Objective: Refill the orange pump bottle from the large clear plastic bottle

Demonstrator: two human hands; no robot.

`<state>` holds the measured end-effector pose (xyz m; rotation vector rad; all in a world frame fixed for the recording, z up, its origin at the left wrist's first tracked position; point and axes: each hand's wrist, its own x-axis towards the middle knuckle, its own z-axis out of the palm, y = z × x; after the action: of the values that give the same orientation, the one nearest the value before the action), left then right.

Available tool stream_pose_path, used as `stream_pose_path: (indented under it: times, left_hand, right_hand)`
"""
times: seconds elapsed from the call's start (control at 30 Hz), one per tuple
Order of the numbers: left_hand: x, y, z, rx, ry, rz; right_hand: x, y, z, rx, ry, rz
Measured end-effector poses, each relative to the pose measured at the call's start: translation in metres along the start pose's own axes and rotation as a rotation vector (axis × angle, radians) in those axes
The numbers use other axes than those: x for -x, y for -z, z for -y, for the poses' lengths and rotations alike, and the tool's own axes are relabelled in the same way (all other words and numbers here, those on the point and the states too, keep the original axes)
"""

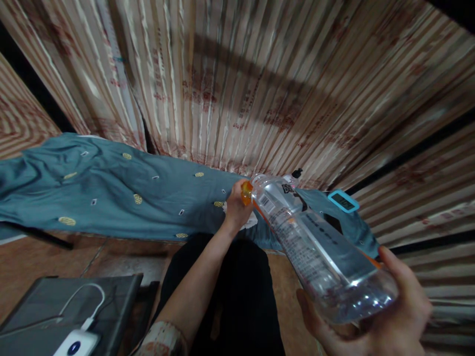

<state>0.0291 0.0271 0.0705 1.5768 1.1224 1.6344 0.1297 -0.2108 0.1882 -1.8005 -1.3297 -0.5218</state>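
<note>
A large clear plastic bottle [315, 247] with a grey printed label lies tilted across the right half of the view, its base toward me and its neck pointing up and left. My right hand [386, 316] grips it around the base. My left hand [237, 207] is closed on an orange object [246, 193] at the bottle's neck end; whether this is a cap or a smaller bottle I cannot tell. White crumpled tissue [251, 221] shows beneath my left hand. Behind the large bottle's neck stands a small clear bottle with a black top [297, 173].
A teal patterned cloth [111, 188] covers the long surface ahead. A blue-rimmed digital clock [343, 201] and a dark flat object [333, 223] rest at its right. Striped curtains hang behind. At lower left, a grey stool [115, 296] bears a white device [79, 342] with a cable.
</note>
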Motion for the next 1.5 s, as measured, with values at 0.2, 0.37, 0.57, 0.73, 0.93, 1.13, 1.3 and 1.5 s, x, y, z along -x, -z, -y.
stream_pose_path:
  times: [0.2, 0.37, 0.57, 0.73, 0.93, 1.13, 1.3, 1.5]
  left_hand:
    - [0.000, 0.001, -0.002, -0.007, -0.010, -0.007]
    - [-0.001, 0.001, -0.002, -0.009, -0.018, -0.004]
    - [0.000, 0.001, -0.001, -0.011, -0.019, 0.010]
    - [0.001, 0.001, -0.001, 0.015, -0.028, 0.002]
    - [0.000, -0.001, 0.000, 0.010, -0.004, -0.007]
    - [0.000, -0.001, 0.000, 0.029, -0.015, -0.012]
    - [0.000, -0.001, 0.001, 0.026, -0.013, -0.014]
    - [0.000, -0.002, 0.002, 0.034, -0.018, -0.019]
  right_hand:
    - [0.001, 0.000, -0.001, -0.026, -0.027, 0.001]
    - [0.000, 0.000, 0.000, 0.017, 0.007, -0.006]
    - [0.001, 0.004, 0.000, 0.004, -0.033, 0.029]
    - [0.002, 0.005, -0.012, -0.047, -0.050, 0.031]
    - [0.002, 0.003, -0.022, -0.088, -0.038, 0.041]
    - [0.002, 0.006, -0.016, -0.087, -0.136, 0.066]
    - [0.001, 0.006, -0.018, -0.089, -0.108, 0.070]
    - [0.002, 0.004, -0.013, -0.070, -0.156, 0.055]
